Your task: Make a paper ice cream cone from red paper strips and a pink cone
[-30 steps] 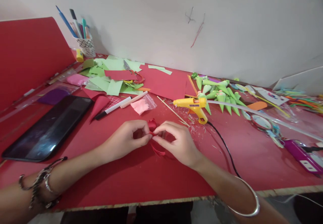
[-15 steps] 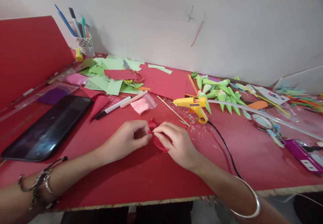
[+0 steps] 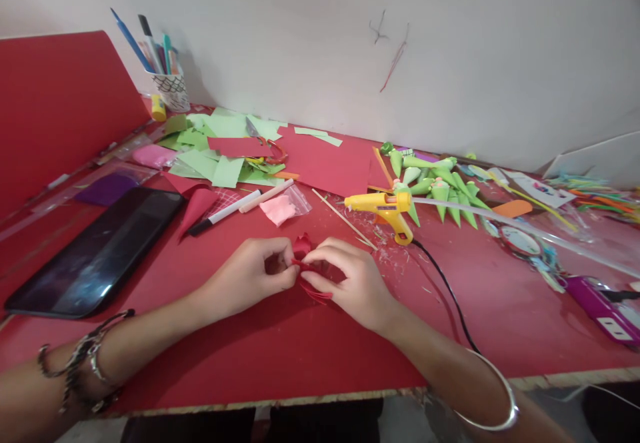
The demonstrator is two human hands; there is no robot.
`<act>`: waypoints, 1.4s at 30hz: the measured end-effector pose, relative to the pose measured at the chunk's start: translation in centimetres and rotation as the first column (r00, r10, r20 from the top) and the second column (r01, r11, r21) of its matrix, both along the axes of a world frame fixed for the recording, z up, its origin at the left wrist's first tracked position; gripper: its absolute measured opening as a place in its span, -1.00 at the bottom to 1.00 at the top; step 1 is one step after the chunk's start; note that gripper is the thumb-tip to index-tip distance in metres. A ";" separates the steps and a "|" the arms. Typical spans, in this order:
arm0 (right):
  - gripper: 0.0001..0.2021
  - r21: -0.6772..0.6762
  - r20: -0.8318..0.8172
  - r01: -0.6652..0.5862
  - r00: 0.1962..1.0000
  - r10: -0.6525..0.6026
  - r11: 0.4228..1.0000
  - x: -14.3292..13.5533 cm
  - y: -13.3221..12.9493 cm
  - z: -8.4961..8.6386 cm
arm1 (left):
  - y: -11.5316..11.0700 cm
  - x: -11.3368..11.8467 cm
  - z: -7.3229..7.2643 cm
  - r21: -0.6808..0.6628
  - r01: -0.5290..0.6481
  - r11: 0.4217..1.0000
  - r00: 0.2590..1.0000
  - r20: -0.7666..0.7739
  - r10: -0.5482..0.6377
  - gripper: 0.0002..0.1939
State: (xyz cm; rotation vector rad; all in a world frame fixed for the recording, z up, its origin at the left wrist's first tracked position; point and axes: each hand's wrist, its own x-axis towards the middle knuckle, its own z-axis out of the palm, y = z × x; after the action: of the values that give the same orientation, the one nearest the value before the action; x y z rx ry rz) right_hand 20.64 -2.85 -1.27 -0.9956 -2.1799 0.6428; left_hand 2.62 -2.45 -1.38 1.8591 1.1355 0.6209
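Note:
Between my two hands is a small piece of folded red paper, its layered edges poking out below and above the fingers. My left hand pinches its left side between thumb and forefinger. From the right, my right hand holds it with thumb and fingertips, covering part of it. Just beyond the hands lie a wooden stick and a pink piece in a clear bag. A yellow hot glue gun rests to the right, its black cord running toward the table's front edge.
A black phone lies at left, near a marker. Green paper scraps and scissors are behind. Green paper cones pile up at the back right. A pen cup stands by the wall. A purple power strip sits far right.
My right thumb and fingers have shifted slightly on the red paper, and its lower layers are spread a little more. My left hand stays nearly in place.

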 end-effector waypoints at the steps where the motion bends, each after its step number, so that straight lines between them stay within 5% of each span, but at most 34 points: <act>1: -0.93 0.016 0.012 0.000 1.000 -0.001 1.000 0.0 0.0 0.0 | 0.0 0.0 0.0 0.001 0.001 1.000 1.000 -0.003 -0.001 -0.85; 12: -0.81 0.094 0.124 0.004 0.992 -0.016 0.996 -0.1 -0.1 0.1 | 0.1 0.1 -0.2 0.002 0.004 1.000 1.000 -0.001 -0.004 -0.85; 20: -0.92 0.201 0.115 0.014 0.993 -0.038 0.979 0.1 0.0 -0.2 | 0.1 0.1 0.2 -0.017 -0.004 1.000 1.000 0.021 0.005 -0.83; 31: -0.77 0.564 0.410 -0.104 0.897 -0.169 0.819 -0.3 -0.4 0.1 | -0.1 0.1 0.1 -0.018 0.047 0.999 0.999 0.012 -0.047 -0.88; 42: -0.84 0.656 0.468 -0.178 0.858 -0.210 0.734 -0.1 -0.7 0.1 | -0.1 0.1 0.1 -0.016 0.057 0.998 0.998 0.027 -0.057 -0.87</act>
State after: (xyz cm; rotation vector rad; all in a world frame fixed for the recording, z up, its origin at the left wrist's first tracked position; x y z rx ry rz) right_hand 20.53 -3.57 -1.12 -0.8159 -2.5421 -0.5240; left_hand 2.76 -2.56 -1.30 1.8567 1.0634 0.6005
